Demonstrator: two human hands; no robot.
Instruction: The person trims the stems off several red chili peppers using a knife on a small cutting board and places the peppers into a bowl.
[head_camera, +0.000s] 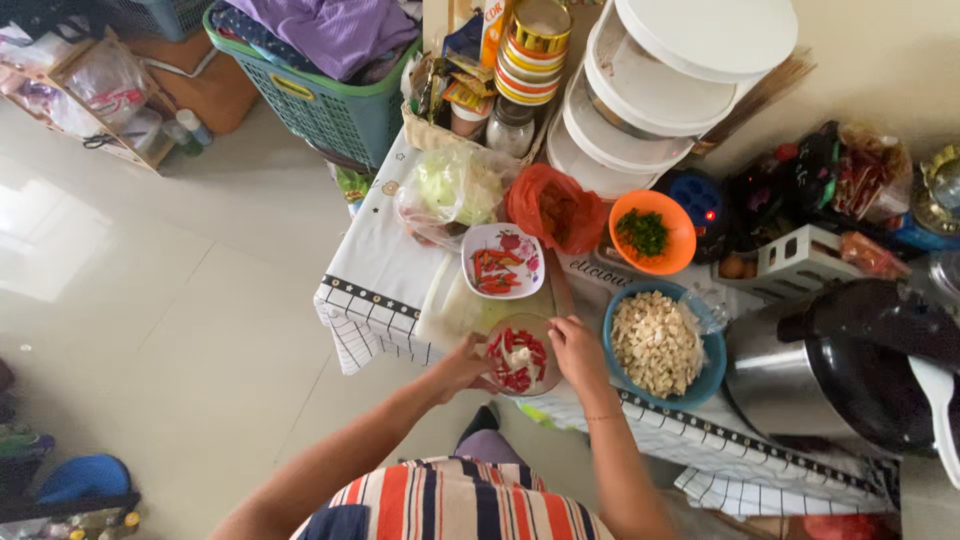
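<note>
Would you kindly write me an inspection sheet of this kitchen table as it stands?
Surface: table under a white cloth with black check border, crowded.
Job's things: clear bowl of cut red chillies with white pieces, on a cutting board.
Clutter: small dish of chillies, orange bowl of greens, blue bowl of pale cubes, bagged vegetables, orange bag, stacked white containers.
Hands: left hand and right hand hold the clear bowl from either side.
Cables: nothing seen.
Surroundings: green laundry basket, tiled floor, black cooker.
</note>
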